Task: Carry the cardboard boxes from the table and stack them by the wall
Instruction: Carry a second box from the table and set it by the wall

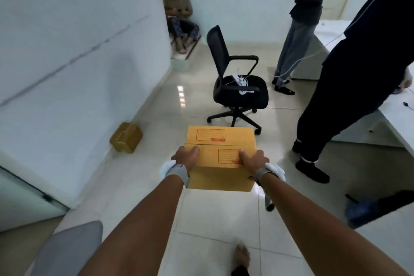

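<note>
I hold a yellow-brown cardboard box (220,157) with red printed labels on its top flaps, out in front of me above the tiled floor. My left hand (187,157) grips its near left corner. My right hand (253,161) grips its near right edge. Both thumbs lie on the lid and the fingers wrap down the sides. A second, smaller brown cardboard box (126,137) sits on the floor against the white wall (78,74) at the left, ahead of me.
A black office chair (237,87) with a white power strip on its seat stands just beyond the held box. Two standing people (349,87) are at the right beside white tables (396,114). Another person sits on the steps (181,20) at the back.
</note>
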